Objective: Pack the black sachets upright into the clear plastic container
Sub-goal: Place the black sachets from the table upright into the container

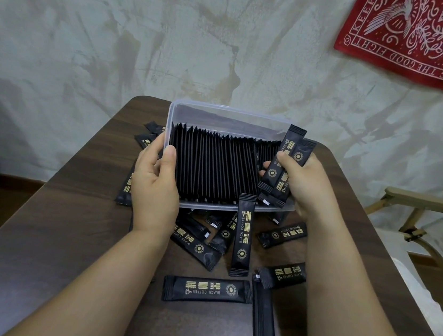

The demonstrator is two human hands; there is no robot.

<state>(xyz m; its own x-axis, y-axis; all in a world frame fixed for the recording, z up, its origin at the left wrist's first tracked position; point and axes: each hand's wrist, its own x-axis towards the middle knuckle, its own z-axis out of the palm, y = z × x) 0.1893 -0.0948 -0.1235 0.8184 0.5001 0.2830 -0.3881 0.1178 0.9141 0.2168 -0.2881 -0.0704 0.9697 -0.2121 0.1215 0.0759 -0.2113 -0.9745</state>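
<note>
L hand (154, 184): curled round the container's 9 o'clock end, thumb over the rim, fingers behind the wall. It tips the mouth toward me.
R hand (303, 183): closed on 2 sachets (285, 159), held side by side around mid-length at the container's 3 o'clock end.
Container (229, 117): clear thin plastic, rectangular w/ rounded corners, at 12 o'clock on the table. Prob light & a bit flexy, so I take the short end wall + rim, not the long side.
Packed row (215, 167): sticks on edge, tight like files, filling from 9 to approx 2 o'clock. There's a small gap at 3, where my pair looks headed.
Loose sachets (206, 290): scattered flat from 5 to 7 o'clock by the container's near edge, a few more at 9-10 beside it.
Handling: slim, light sticks in dark satin film w/ gold print and ribbed, crimped ends. Powder inside, I'd guess. The body bends and the face looks slick. Best hold = mid-body across the narrow width.
Risk: the row looks springy, so a hard push could buckle a stick or fan the rest.
Table (39, 229): dark wood-grain, smooth.
Backdrop: mottled grey wall (120, 29); red printed cloth (426, 39) at 1 o'clock; wooden chair (416, 211) at 3.
</note>
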